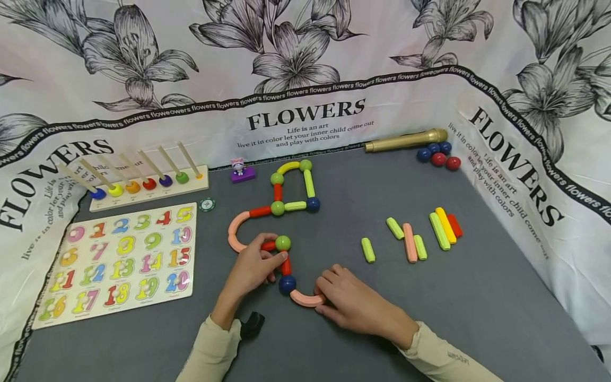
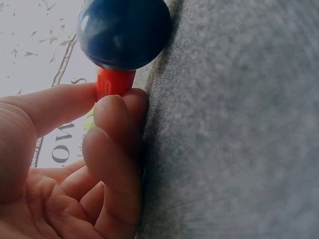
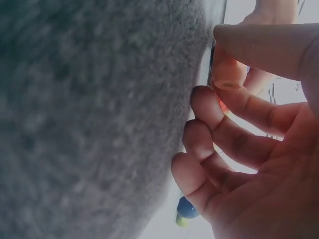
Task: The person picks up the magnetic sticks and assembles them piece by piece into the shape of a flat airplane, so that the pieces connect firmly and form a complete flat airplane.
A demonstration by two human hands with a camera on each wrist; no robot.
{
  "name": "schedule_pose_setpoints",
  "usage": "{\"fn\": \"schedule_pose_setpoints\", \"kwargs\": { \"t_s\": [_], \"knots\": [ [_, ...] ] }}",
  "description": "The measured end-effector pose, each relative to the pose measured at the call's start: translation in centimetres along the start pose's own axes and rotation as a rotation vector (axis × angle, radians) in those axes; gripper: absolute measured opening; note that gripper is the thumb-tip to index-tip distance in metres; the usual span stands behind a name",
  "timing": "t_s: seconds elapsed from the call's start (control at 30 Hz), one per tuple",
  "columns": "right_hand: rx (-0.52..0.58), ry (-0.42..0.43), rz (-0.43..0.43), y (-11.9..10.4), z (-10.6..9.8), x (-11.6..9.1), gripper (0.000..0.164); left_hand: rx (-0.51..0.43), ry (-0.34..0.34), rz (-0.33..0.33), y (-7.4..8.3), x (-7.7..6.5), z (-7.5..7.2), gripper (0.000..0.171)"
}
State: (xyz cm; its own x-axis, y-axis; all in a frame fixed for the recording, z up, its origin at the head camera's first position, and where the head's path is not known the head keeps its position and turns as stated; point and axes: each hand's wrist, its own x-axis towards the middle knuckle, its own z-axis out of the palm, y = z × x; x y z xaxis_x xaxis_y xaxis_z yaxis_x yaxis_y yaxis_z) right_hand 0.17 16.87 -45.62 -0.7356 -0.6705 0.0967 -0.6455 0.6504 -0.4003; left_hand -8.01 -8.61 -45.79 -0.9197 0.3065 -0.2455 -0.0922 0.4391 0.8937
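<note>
A joined chain of coloured rods and balls lies on the grey table. My left hand (image 1: 252, 267) pinches a red rod (image 2: 113, 82) between thumb and fingers, just beside the dark blue ball (image 2: 124, 32). A light green ball (image 1: 283, 243) sits at that rod's other end. From the blue ball a pink curved rod (image 1: 305, 299) bends to the right. Its free end is pinched between the thumb and index finger of my right hand (image 1: 350, 301). Farther up, the chain runs through another pink curved rod (image 1: 234, 232) to a closed loop with a yellow curved rod (image 1: 288, 167).
Loose rods lie right, including a green rod (image 1: 368, 250) and a pink rod (image 1: 409, 243). Red and blue balls (image 1: 438, 159) sit beside a gold microphone (image 1: 406, 140). At left are a number board (image 1: 194, 254), a peg stand (image 1: 143, 195), a poker chip (image 1: 207, 205) and a purple-based figurine (image 1: 242, 174).
</note>
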Motion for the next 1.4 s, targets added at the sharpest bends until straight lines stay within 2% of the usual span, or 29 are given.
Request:
{"fn": "schedule_pose_setpoints", "kwargs": {
  "t_s": [0.17,0.3,0.63,0.73,0.9,1.0,1.1,1.2,1.3,1.4],
  "knots": [
    [0.043,-0.006,0.009,0.3,-0.6,-0.6,0.02,-0.006,0.004,-0.023,-0.1,-0.2,-0.2,0.051],
    [0.122,0.002,0.073,1.3,-1.7,-1.7,0.02,-0.004,-0.003,-0.026,-0.1,-0.1,-0.2,0.051],
    [0.177,0.137,0.269,4.0,-5.0,-4.9,0.009,0.022,-0.021,-0.021,0.2,0.3,-0.2,0.052],
    [0.157,0.219,0.288,4.9,-5.6,-5.4,0.011,0.106,0.009,0.009,0.6,-0.1,-0.2,0.054],
    [0.064,0.338,0.282,6.7,-6.7,-5.8,0.013,0.314,0.121,0.123,1.9,-1.2,-0.1,0.049],
    [0.034,0.354,0.333,7.6,-7.5,-6.1,0.011,0.424,0.126,0.245,2.4,-1.8,0.1,0.041],
    [0.028,0.351,0.392,8.5,-8.1,-6.5,0.011,0.546,0.072,0.389,2.5,-2.4,0.5,0.035],
    [0.049,0.339,0.438,9.5,-8.7,-6.8,0.012,0.631,-0.014,0.513,2.6,-3.2,1.2,0.029],
    [0.039,0.353,0.458,10.7,-9.2,-6.9,0.012,0.67,-0.117,0.577,2.9,-3.8,1.9,0.026],
    [0.002,0.376,0.478,12.4,-9.9,-6.8,0.011,0.741,-0.209,0.588,3.2,-4.0,2.8,0.027]
  ]
}}
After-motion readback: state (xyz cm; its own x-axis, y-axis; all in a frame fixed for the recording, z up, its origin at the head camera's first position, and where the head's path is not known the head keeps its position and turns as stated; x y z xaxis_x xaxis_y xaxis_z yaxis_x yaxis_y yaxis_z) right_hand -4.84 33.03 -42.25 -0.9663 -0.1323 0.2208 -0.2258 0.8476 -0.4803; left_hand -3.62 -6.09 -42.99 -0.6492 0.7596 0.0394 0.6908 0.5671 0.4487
